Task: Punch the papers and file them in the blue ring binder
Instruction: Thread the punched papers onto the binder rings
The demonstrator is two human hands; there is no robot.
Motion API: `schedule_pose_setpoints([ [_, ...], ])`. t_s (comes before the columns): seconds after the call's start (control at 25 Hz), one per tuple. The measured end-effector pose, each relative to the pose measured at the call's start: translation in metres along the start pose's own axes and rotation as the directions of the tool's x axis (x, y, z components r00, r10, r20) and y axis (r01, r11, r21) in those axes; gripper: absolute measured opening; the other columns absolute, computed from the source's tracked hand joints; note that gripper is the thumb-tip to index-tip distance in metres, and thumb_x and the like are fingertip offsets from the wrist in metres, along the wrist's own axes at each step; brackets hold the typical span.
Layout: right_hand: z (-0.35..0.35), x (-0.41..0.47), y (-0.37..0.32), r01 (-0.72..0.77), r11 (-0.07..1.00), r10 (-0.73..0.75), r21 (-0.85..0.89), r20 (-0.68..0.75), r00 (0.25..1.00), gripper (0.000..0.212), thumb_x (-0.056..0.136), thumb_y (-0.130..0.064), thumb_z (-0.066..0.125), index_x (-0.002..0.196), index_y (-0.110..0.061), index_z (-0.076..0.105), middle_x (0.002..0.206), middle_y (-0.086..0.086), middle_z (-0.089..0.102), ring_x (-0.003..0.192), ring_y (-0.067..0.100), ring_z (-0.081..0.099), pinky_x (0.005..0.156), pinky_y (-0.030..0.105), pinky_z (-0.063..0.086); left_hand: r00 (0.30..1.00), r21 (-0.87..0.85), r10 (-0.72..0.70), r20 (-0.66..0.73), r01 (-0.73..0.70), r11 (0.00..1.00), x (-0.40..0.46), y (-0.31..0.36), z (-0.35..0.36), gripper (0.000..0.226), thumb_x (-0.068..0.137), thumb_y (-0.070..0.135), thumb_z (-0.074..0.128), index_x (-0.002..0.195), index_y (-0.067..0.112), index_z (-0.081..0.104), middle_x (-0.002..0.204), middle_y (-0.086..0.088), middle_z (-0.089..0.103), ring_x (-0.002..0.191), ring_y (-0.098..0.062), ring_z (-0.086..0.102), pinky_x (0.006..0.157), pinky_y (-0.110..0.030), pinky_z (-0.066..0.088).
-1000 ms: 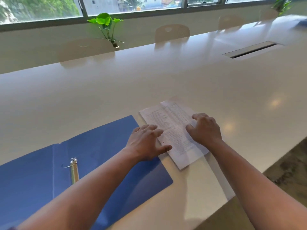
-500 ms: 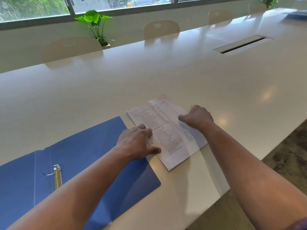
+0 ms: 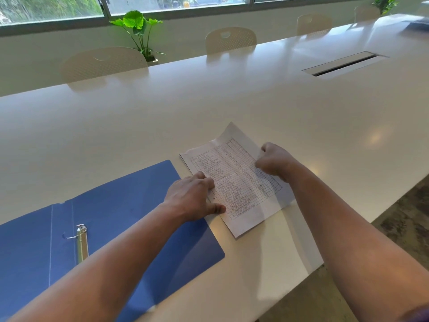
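A: Squaring the papers [image 3: 234, 182] looks like the step in hand. The stack lies on the white desk [image 3: 209, 108], just right of the open blue ring binder [image 3: 139, 205], and a punched hole shows by the left thumb, so filing likely comes next.

B: And the hands?

A: The left hand [image 3: 192, 198] rests on the stack's left edge, fingers bent, thumb laid flat along the margin; it presses more than it grasps. The right hand [image 3: 276, 162] sits at the right edge with fingers curled under, seemingly pinching the sheets, though the fingertips are hidden. The far corner of the top sheet curls up.

B: So what makes it go well?

A: Probably keeping the punched edge even, so the holes line up, then lifting the stack as one and carrying it left to the metal rings [image 3: 80, 238].

B: Room for that?

A: The binder's right flap lies bare along the way. The stack's near corner sits close to the desk's near edge, so sliding it nearer risks an overhang. Far and right, the desk is open up to the cable slot [image 3: 343, 65].
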State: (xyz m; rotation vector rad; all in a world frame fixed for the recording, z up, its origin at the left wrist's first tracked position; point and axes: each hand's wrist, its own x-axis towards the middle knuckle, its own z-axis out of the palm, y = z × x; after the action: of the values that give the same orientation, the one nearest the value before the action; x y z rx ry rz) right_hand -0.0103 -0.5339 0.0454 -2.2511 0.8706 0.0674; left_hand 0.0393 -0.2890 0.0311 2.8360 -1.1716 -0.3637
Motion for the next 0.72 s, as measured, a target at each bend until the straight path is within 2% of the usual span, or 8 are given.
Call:
schedule_pose_setpoints([
  [0.08,-0.003,-0.006,-0.003,0.02,0.999,-0.02,0.043,0.008,1.0,0.032,0.08,-0.009,0.058,0.113,-0.012,0.06,0.108,0.014,0.067,0.098,0.031,0.065,0.088,0.045,0.059,1.0,-0.001,-0.003,0.003,0.003,1.0,0.0,0.001,0.001,0.078,0.072,0.084,0.061,0.13,0.032,0.057,0.133,0.008,0.053,0.112,-0.018,0.056,0.085,-0.038,0.055],
  [0.16,-0.008,-0.01,-0.004,0.028,0.997,-0.032,0.078,0.044,0.999,0.026,0.086,-0.001,0.054,0.108,-0.007,0.066,0.103,0.016,0.07,0.09,0.028,0.066,0.075,0.036,0.056,1.0,-0.011,-0.012,0.008,0.012,1.0,0.0,0.001,0.001,0.078,0.072,0.084,0.062,0.131,0.032,0.056,0.133,0.009,0.052,0.112,-0.017,0.056,0.083,-0.039,0.056],
  [0.24,-0.011,-0.015,-0.005,0.078,0.994,-0.083,0.074,0.073,0.994,0.03,0.089,0.004,0.048,0.104,-0.007,0.072,0.099,0.015,0.073,0.083,0.027,0.067,0.068,0.032,0.053,1.0,-0.04,-0.021,0.007,0.021,0.999,0.0,0.001,0.001,0.077,0.072,0.083,0.064,0.131,0.033,0.056,0.133,0.009,0.051,0.113,-0.017,0.055,0.083,-0.041,0.057],
  [0.4,-0.014,-0.025,-0.002,0.234,0.971,-0.234,0.055,-0.013,0.972,0.035,0.091,-0.005,0.047,0.1,-0.024,0.075,0.089,0.004,0.075,0.08,0.024,0.072,0.073,0.041,0.061,0.999,-0.116,-0.022,-0.023,0.02,0.993,-0.003,-0.002,0.007,0.079,0.072,0.082,0.065,0.135,0.035,0.055,0.139,0.011,0.05,0.122,-0.017,0.052,0.084,-0.04,0.055],
  [0.56,-0.031,-0.041,-0.006,0.327,0.938,-0.323,0.118,-0.053,0.945,0.032,0.093,-0.006,0.051,0.091,-0.027,0.075,0.07,-0.01,0.069,0.061,0.012,0.062,0.062,0.033,0.053,0.998,-0.175,-0.014,-0.068,0.001,0.985,-0.007,-0.005,0.011,0.083,0.074,0.08,0.065,0.143,0.037,0.05,0.151,0.015,0.043,0.131,-0.015,0.049,0.089,-0.037,0.053],
  [0.64,-0.042,-0.049,-0.011,0.34,0.929,-0.335,0.148,-0.062,0.94,0.027,0.095,-0.007,0.053,0.099,-0.021,0.076,0.076,0.0,0.069,0.062,0.015,0.06,0.062,0.032,0.051,0.989,-0.324,-0.052,-0.139,0.005,0.946,-0.012,-0.002,0.009,0.082,0.077,0.07,0.072,0.146,0.032,0.047,0.155,0.014,0.038,0.135,-0.015,0.047,0.097,-0.037,0.049],
  [0.72,-0.053,-0.055,-0.017,0.354,0.913,-0.344,0.202,-0.083,0.935,0.022,0.094,-0.011,0.057,0.102,-0.018,0.076,0.081,0.012,0.072,0.066,0.019,0.062,0.065,0.035,0.052,0.939,-0.585,-0.178,-0.295,-0.03,0.81,-0.018,0.0,0.008,0.083,0.082,0.054,0.078,0.15,0.026,0.04,0.157,0.006,0.033,0.139,-0.017,0.043,0.107,-0.033,0.041],
])
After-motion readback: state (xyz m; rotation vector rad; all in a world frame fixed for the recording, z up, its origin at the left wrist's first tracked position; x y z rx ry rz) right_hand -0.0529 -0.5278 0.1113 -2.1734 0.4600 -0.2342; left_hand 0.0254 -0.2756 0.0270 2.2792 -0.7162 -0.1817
